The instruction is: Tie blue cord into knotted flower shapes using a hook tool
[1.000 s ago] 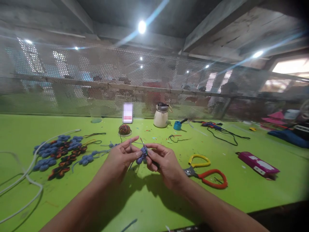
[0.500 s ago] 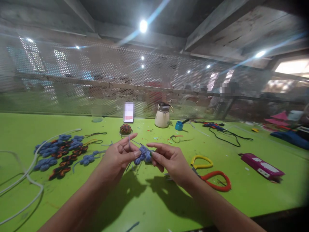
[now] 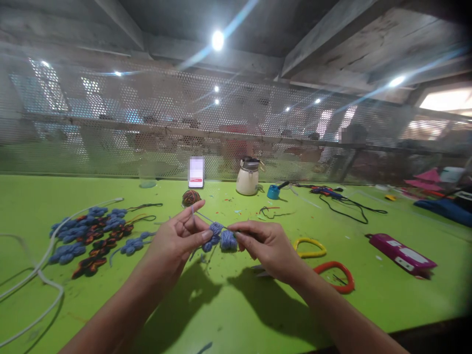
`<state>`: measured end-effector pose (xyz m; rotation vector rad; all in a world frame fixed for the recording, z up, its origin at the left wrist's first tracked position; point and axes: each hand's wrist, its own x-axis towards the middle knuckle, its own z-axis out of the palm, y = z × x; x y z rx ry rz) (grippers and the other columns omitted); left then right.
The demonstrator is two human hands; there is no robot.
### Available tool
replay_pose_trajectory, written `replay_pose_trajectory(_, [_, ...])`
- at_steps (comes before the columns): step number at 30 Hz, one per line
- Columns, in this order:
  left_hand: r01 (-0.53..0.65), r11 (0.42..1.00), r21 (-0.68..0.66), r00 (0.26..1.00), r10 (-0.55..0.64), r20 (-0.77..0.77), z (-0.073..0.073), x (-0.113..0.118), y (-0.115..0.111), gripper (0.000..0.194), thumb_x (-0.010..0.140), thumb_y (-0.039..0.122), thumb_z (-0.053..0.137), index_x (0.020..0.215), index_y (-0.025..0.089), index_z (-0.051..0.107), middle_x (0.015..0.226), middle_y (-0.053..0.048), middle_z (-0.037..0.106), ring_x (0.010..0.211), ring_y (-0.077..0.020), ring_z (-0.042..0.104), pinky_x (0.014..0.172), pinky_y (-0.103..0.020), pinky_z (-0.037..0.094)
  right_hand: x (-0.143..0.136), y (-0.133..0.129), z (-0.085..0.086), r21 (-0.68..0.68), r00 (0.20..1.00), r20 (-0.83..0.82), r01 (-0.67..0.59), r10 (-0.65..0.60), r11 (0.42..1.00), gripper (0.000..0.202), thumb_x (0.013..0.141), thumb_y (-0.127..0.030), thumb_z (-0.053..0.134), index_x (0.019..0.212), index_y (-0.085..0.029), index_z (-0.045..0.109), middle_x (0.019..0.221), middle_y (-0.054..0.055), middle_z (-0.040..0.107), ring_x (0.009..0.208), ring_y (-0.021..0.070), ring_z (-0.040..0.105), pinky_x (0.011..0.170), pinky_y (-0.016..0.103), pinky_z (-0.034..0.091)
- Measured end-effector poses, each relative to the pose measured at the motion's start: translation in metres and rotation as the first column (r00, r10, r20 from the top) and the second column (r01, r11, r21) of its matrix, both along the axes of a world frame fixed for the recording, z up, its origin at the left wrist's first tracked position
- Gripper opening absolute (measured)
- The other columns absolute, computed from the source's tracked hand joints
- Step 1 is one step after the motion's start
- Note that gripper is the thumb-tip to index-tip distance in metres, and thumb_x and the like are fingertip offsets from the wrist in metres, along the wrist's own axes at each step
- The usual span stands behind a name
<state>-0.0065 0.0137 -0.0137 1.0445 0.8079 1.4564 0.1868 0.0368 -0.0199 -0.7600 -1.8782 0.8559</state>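
My left hand (image 3: 179, 243) pinches a small blue crochet piece (image 3: 228, 240) between thumb and fingers, above the green table. A strand of blue yarn (image 3: 192, 210) runs over its raised index finger. My right hand (image 3: 267, 242) is closed on a thin crochet hook (image 3: 229, 229), mostly hidden by the fingers, whose tip meets the top of the piece. Below and right of that hand lie scissors with one yellow and one orange handle (image 3: 334, 268), their blades partly covered by the hand.
Blue and dark multicoloured crochet flowers (image 3: 68, 251) lie at left beside a white cable (image 3: 44, 268). Behind my hands stand a yarn ball (image 3: 191, 197), a phone (image 3: 196, 172), a cream jug (image 3: 247, 179) and a blue pot (image 3: 273, 191). A magenta box-like object (image 3: 400, 253) lies at right.
My right hand has shifted slightly right, its index finger now bent down along the hook. The crochet piece has turned, so its right part shows more. My left hand still grips it.
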Motion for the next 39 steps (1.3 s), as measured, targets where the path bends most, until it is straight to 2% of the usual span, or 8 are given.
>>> replay_pose_trajectory(4, [-0.003,1.000,-0.006,1.000,0.003,0.007,0.000,0.001,-0.001,0.096,0.058,0.010,0.081,0.141,0.005,0.033,0.067,0.000,0.064,0.063,-0.0107,0.056,0.063,-0.021,0.045,0.002,0.001,0.002,0.057,0.999,0.033,0.026,-0.028,0.998,0.021,0.080,-0.018,0.058,0.095,-0.014,0.074,0.070,0.005,0.068,0.057,0.0102,0.058,0.052,0.023,0.048])
replay_pose_trajectory(8, [-0.002,1.000,-0.015,1.000,0.002,0.028,0.003,0.000,-0.002,0.088,0.060,0.007,0.079,0.138,0.005,0.038,0.068,0.000,0.063,0.063,-0.0099,0.055,0.061,-0.019,0.044,0.004,0.002,0.003,0.071,0.998,0.062,0.017,-0.022,0.997,0.022,0.081,-0.019,0.058,0.095,-0.012,0.073,0.071,0.006,0.070,0.057,0.0101,0.059,0.053,0.022,0.048])
replay_pose_trajectory(15, [0.140,0.980,-0.141,0.984,-0.122,0.127,0.008,-0.009,-0.002,0.077,0.063,0.001,0.075,0.134,0.006,0.045,0.076,-0.004,0.065,0.064,-0.0099,0.058,0.064,-0.018,0.048,0.009,0.005,0.004,0.097,0.995,0.096,-0.024,0.014,0.995,0.022,0.082,-0.020,0.059,0.097,-0.012,0.073,0.067,0.005,0.068,0.054,0.0088,0.056,0.049,0.021,0.045])
replay_pose_trajectory(21, [0.186,0.954,-0.235,0.973,-0.144,0.182,0.013,-0.011,-0.007,0.057,0.064,-0.001,0.070,0.120,0.005,0.060,0.084,-0.008,0.066,0.068,-0.0110,0.060,0.069,-0.021,0.052,0.013,0.009,0.005,0.238,0.993,0.092,-0.096,0.076,0.967,0.021,0.084,-0.016,0.058,0.097,-0.013,0.073,0.070,0.004,0.068,0.058,0.0090,0.057,0.054,0.021,0.045])
replay_pose_trajectory(25, [0.218,0.943,-0.252,0.965,-0.169,0.202,0.014,-0.011,-0.007,0.051,0.064,-0.002,0.068,0.114,0.006,0.064,0.085,-0.010,0.067,0.066,-0.0118,0.060,0.068,-0.023,0.054,0.015,0.009,0.008,0.289,0.989,0.080,-0.140,0.122,0.947,0.020,0.083,-0.012,0.058,0.097,-0.013,0.073,0.068,0.003,0.067,0.059,0.0087,0.056,0.056,0.021,0.045])
replay_pose_trajectory(28, [0.245,0.939,-0.242,0.958,-0.197,0.206,0.013,-0.011,-0.006,0.050,0.064,-0.002,0.068,0.113,0.005,0.064,0.079,-0.008,0.066,0.064,-0.0115,0.060,0.065,-0.022,0.054,0.016,0.009,0.007,0.256,0.986,0.059,-0.167,0.157,0.952,0.020,0.082,-0.011,0.059,0.096,-0.012,0.074,0.066,0.003,0.065,0.058,0.0081,0.055,0.054,0.020,0.044])
replay_pose_trajectory(33, [0.298,0.922,-0.248,0.946,-0.251,0.204,0.012,-0.012,-0.006,0.053,0.065,-0.002,0.068,0.117,0.005,0.061,0.080,-0.008,0.067,0.067,-0.0121,0.061,0.067,-0.022,0.054,0.017,0.010,0.004,0.107,0.969,-0.012,-0.243,0.246,0.964,0.021,0.081,-0.011,0.059,0.097,-0.013,0.074,0.061,0.000,0.062,0.052,0.0066,0.050,0.048,0.019,0.040])
replay_pose_trajectory(39, [0.369,0.900,-0.233,0.921,-0.320,0.224,0.013,-0.014,-0.006,0.056,0.063,-0.001,0.072,0.118,0.005,0.061,0.077,-0.008,0.068,0.065,-0.0121,0.063,0.064,-0.020,0.054,0.017,0.010,0.006,0.216,0.980,0.022,-0.197,0.197,0.956,0.021,0.081,-0.009,0.059,0.095,-0.013,0.074,0.065,0.001,0.065,0.055,0.0066,0.052,0.049,0.019,0.040])
